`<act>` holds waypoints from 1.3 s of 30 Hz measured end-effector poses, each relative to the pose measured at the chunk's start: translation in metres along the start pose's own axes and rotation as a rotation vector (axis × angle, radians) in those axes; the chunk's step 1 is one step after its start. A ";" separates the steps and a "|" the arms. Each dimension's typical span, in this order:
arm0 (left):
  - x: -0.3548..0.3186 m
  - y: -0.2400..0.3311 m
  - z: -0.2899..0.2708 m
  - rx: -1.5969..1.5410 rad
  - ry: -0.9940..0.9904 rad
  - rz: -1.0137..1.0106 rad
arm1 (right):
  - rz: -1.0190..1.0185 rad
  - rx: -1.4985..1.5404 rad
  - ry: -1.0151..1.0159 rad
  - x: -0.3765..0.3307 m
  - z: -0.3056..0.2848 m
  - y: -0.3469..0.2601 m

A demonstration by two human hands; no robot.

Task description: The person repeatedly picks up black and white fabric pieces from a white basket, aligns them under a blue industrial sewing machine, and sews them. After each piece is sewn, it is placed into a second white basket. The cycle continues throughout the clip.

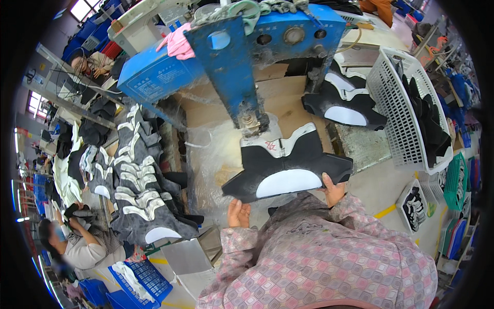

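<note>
A flat black shoe upper (288, 170) with a white oval panel and white trim lies spread on the surface (288, 103) under the head of a blue press machine (231, 67), near the picture's centre. The right hand (333, 189) grips the upper's edge at about 4 o'clock, fingers closed around it with the thumb on top. The left hand (239, 213) sits at about 7 o'clock from the upper, close under its lower left edge; its fingers are curled loosely, and I cannot tell whether they have hold of the piece or only touch it.

Judging by how things lie, the work is well under way. A long overlapped stack of grey and white uppers (136, 180) lies at 9 o'clock, a smaller pile of black and white uppers (342, 105) sits at 2 o'clock, and a white basket (396, 92) at 3 o'clock holds dark pieces. Which pile is finished cannot be told from here.

The upper itself looks smooth and matte, wing-shaped, with a white notched tongue area up under the machine's foot.
</note>
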State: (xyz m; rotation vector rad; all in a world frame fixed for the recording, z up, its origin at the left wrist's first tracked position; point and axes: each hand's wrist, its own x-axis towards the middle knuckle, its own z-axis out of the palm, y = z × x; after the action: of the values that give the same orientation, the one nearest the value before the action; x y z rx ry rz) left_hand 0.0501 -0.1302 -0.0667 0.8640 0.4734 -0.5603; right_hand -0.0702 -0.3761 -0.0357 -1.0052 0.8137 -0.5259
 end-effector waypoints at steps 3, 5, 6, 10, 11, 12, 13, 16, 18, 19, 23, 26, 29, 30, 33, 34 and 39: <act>-0.002 0.012 0.010 0.056 -0.301 -0.147 | 0.146 0.016 -0.130 0.007 -0.006 -0.007; -0.005 0.015 0.019 0.134 -0.293 -0.053 | 0.196 0.003 -0.109 0.007 -0.010 -0.013; -0.006 0.014 0.023 0.126 -0.379 0.030 | 0.192 0.035 -0.156 0.006 -0.011 -0.015; -0.015 0.004 0.033 0.154 -0.259 0.040 | -0.356 -0.291 -0.051 -0.019 -0.016 -0.020; -0.016 0.002 0.034 0.168 -0.255 0.034 | -0.321 -0.207 -0.019 -0.025 -0.015 -0.018; -0.017 0.000 0.034 0.184 -0.225 0.031 | -0.184 -0.037 -0.060 -0.030 -0.017 -0.018; -0.018 -0.001 0.034 0.190 -0.189 0.043 | -0.070 0.153 -0.058 -0.032 -0.019 -0.017; -0.017 0.003 0.032 0.164 -0.208 0.032 | 0.092 0.562 -0.236 -0.033 -0.028 -0.018; -0.015 0.008 0.030 0.080 -0.131 0.056 | 0.123 0.735 -0.394 -0.028 -0.034 -0.020; -0.014 0.012 0.029 0.063 -0.070 0.051 | 0.138 0.637 -0.290 -0.026 -0.036 -0.022; -0.012 0.016 0.027 0.032 -0.078 0.046 | 0.158 0.048 -0.550 -0.024 -0.018 -0.024; -0.012 0.009 0.027 -0.022 -0.076 0.012 | 0.133 -0.118 -0.717 -0.027 0.012 -0.018; -0.014 0.003 0.027 -0.039 -0.066 -0.013 | 0.123 -0.078 -0.669 -0.020 0.032 -0.012; -0.016 0.001 0.027 -0.039 -0.071 -0.025 | 0.095 -0.073 -0.689 -0.018 0.034 -0.010; -0.019 0.001 0.028 -0.025 -0.071 0.092 | 0.073 -0.104 -0.607 -0.008 0.035 -0.008; -0.021 0.002 0.029 -0.036 -0.072 0.043 | 0.055 -0.091 -0.487 -0.004 0.034 -0.009; -0.027 0.008 0.035 -0.030 -0.074 0.033 | -0.275 0.012 -0.119 0.020 0.031 -0.023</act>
State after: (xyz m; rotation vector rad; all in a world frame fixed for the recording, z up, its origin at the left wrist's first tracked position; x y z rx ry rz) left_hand 0.0401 -0.1474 -0.0267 0.8183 0.3988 -0.5516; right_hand -0.0340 -0.3851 -0.0130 -1.1341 0.5687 -0.6978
